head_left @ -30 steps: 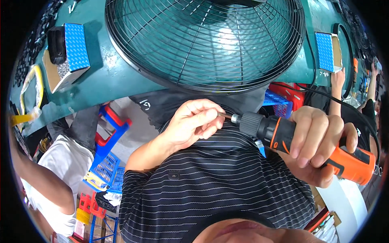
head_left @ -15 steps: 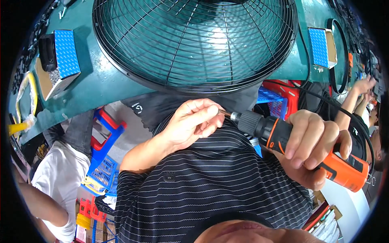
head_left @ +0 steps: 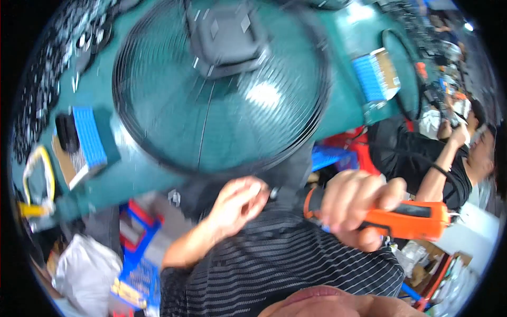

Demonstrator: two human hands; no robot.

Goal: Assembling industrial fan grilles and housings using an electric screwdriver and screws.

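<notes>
The view has shifted, exposing the dark housing (head_left: 227,37) at the fan guard (head_left: 205,127)'s far part, while the right hand (head_left: 351,203) still clamps the power driver (head_left: 409,219) off the guard's near rim, judged disengaged, and the left hand (head_left: 232,208), off that rim, blurs, grip indeterminable.

Orange-and-black power screwdriver (head_left: 404,222), nearly horizontal

A green worktop (head_left: 338,116) spanned the room, bright patches of light (head_left: 264,95) gleaming on its glossy surface. Below the worktop's near edge, toward its left, grey floor (head_left: 171,224) showed beside a blurred red and blue plastic frame (head_left: 133,258). Below its right part stood a blue crate (head_left: 335,159). Beyond its far right corner, a small white lamp (head_left: 468,26) shone.
</notes>
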